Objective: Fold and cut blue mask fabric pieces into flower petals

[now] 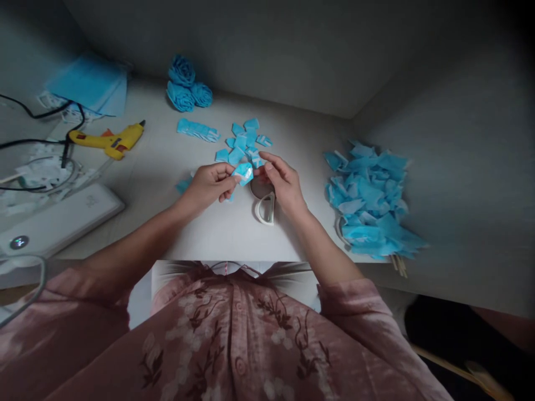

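Between the thumb and fingers of my left hand (211, 184) is a blue fabric petal (243, 173) with a shiny whitish patch on its face. My right hand (284, 181) is just to the right, its thumb and index finger apart with nothing visible between them. Its fingertips are close to a small blue piece with white strips (254, 157). Partly under that hand lies a white, D-shaped loop (264, 209) beside a darker round part; its kind I cannot make out. Beyond both hands is a loose group of cut blue petals (239, 140).
Three blue fabric roses (183, 83) stand at the back, with a row of overlapping blue pieces (198, 130) before them. Blue scraps (371, 189) are heaped right. Leftward lie a yellow glue gun (111, 140), blue face masks (90, 83), cables and a white power bank (62, 220).
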Demonstrator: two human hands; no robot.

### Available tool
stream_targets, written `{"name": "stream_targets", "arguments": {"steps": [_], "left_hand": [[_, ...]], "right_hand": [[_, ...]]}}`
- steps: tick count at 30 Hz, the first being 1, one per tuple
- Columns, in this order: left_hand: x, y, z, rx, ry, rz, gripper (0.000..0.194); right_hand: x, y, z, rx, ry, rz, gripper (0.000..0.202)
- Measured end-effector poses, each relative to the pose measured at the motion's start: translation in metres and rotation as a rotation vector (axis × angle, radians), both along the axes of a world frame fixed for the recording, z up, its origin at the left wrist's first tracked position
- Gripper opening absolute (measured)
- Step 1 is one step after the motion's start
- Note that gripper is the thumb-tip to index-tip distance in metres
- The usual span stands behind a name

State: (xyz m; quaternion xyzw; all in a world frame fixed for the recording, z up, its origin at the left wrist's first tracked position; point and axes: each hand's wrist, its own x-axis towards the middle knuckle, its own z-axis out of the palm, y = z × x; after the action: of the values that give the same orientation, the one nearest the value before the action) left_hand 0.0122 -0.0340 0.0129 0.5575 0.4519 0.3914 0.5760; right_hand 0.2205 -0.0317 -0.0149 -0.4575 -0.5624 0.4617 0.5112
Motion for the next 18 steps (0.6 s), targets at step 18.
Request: {"name": "stream_targets", "arguments": {"steps": [18], "left_hand": [[-0.002, 0.003, 0.005, -0.029, -0.088, 0.053, 0.018]], "right_hand": [[-0.008, -0.003, 0.005, -0.025, -0.024, 0.102, 0.049]]}}
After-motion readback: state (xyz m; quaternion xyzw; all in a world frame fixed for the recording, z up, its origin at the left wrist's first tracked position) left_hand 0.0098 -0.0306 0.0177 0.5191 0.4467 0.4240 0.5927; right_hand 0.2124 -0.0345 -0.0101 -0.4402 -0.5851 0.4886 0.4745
